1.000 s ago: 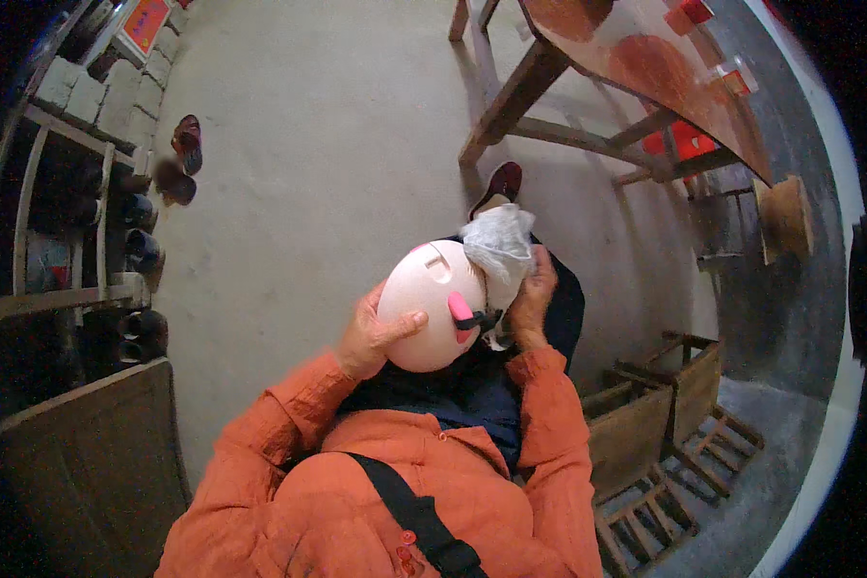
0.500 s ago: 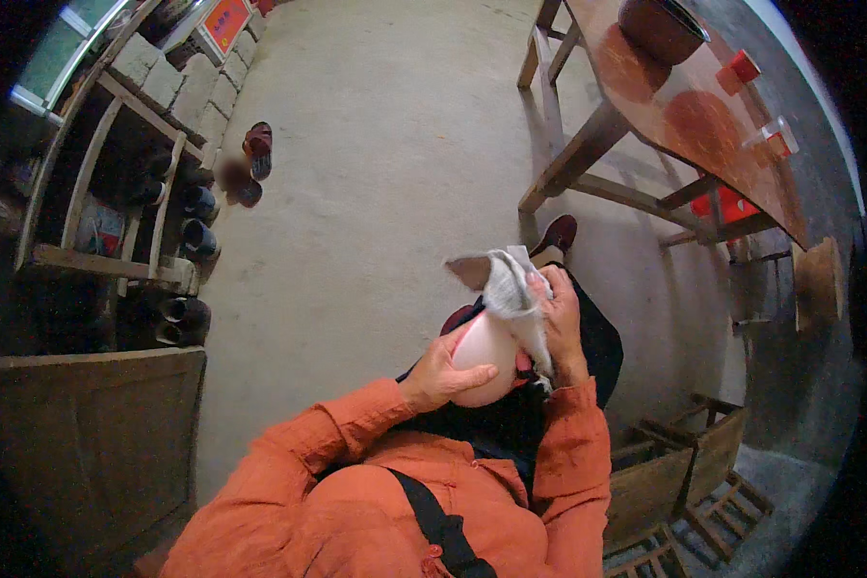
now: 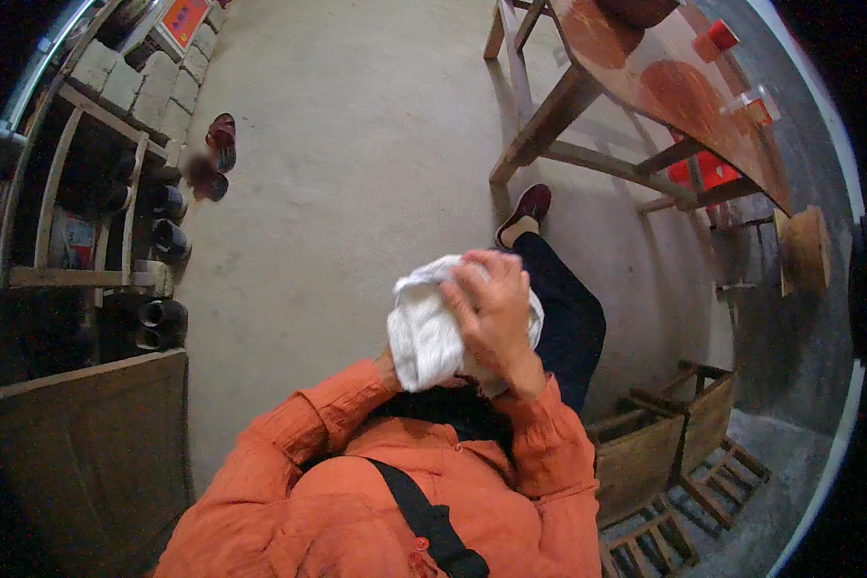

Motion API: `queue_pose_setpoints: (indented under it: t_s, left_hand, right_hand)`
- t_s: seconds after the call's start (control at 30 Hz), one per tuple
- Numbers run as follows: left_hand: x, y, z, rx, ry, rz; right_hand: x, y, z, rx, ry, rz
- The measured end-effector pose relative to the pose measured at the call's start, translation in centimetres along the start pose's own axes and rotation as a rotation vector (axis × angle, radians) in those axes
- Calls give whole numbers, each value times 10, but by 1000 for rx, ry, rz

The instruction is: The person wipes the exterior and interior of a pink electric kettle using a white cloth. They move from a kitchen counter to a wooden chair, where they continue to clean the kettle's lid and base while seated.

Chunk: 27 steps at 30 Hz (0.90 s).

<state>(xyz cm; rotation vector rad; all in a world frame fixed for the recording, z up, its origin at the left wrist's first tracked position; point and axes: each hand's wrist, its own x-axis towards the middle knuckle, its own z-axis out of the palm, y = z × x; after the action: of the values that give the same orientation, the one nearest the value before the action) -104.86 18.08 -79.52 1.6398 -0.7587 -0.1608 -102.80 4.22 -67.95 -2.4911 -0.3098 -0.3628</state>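
A white cloth (image 3: pixel 427 332), thick and folded, is bunched in front of my lap. My right hand (image 3: pixel 496 313) lies over its right side with fingers bent and pressed into the fabric. Of my left hand (image 3: pixel 386 371) only a strip by the wrist shows at the cloth's left edge; its fingers are hidden behind the fabric. The pale, smooth, rounded object seen earlier in my left hand is covered from view.
A wooden table (image 3: pixel 689 91) at the upper right bears a brown pot (image 3: pixel 638 10) and red cups (image 3: pixel 715 40). Wooden stools (image 3: pixel 645 462) stand at the lower right. A shoe rack (image 3: pixel 77 275) lines the left, with dark red shoes (image 3: pixel 221 144) on the floor.
The white cloth has moved left and spread over the pale rounded object, hiding it and most of my left hand. My right hand has shifted left with the cloth. The view has shifted slightly.
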Motion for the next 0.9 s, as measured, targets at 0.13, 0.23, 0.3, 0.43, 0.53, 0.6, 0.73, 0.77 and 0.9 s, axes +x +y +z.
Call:
queue_pose_setpoints:
  t_s: [0.13,0.23,0.3,0.43,0.53,0.6,0.73,0.77,0.9]
  left_hand:
    - [15,67,-27,-589,57,-595]
    - [17,89,-32,-649,152,-509]
    - [17,94,-35,-649,212,-457]
    - [28,84,-48,-641,274,-397]
    - [25,53,-38,-311,135,-222]
    - [25,54,-34,-522,167,-279]
    - [25,80,-29,-517,219,-333]
    - [29,97,-32,-479,198,-390]
    - [22,101,-38,-448,138,-416]
  right_hand:
    - [8,73,18,521,-9,433]
    - [-2,104,19,706,10,559]
    - [-6,104,12,1035,142,598]
    - [12,6,-40,1046,174,513]
    - [7,-15,-20,229,191,-88]
    - [8,-16,-14,106,189,-84]
    - [28,25,-9,497,186,259]
    - [31,38,-6,582,114,424]
    - [33,43,-4,810,128,437]
